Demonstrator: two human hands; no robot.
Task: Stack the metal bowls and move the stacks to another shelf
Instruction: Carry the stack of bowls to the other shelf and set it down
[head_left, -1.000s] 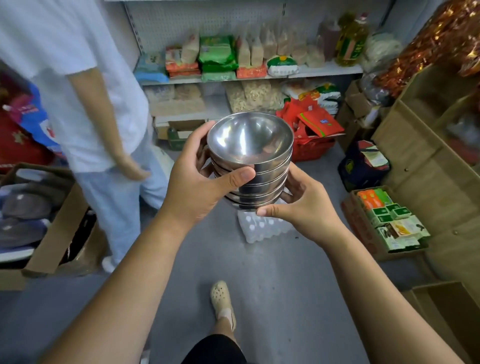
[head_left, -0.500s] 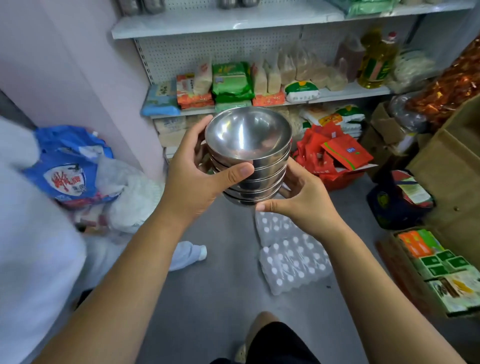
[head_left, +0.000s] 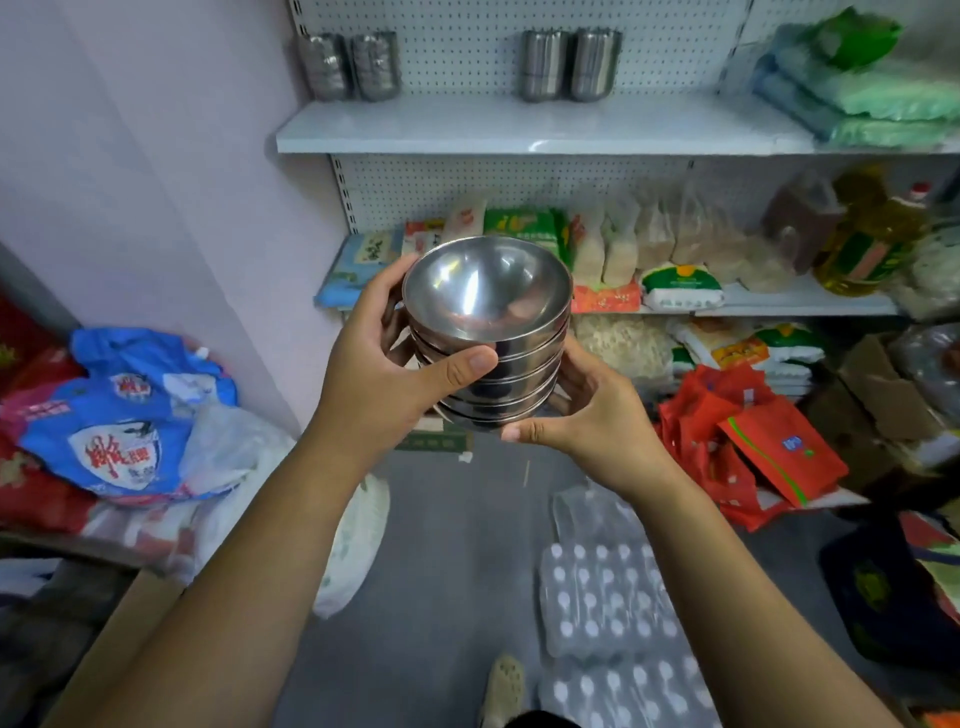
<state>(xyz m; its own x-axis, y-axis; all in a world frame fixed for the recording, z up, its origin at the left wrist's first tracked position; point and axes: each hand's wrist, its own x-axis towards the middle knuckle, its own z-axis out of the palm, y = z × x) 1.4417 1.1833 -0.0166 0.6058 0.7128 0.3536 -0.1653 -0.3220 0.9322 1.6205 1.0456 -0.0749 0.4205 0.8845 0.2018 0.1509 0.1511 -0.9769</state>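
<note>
Both hands, left hand (head_left: 382, 384) and right hand (head_left: 597, 415), gripped the bowl stack (head_left: 488, 332) mid-carry at frame centre, likely needing a lift onto the white shelf (head_left: 467, 130) above.

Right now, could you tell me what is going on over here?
A person is carrying a stack of metal bowls in both hands. The left hand grips its side, thumb across the front; the right hand cups it from below. They face a white upper shelf where four more metal stacks stand along the back. The held stack is not yet set down.
</note>
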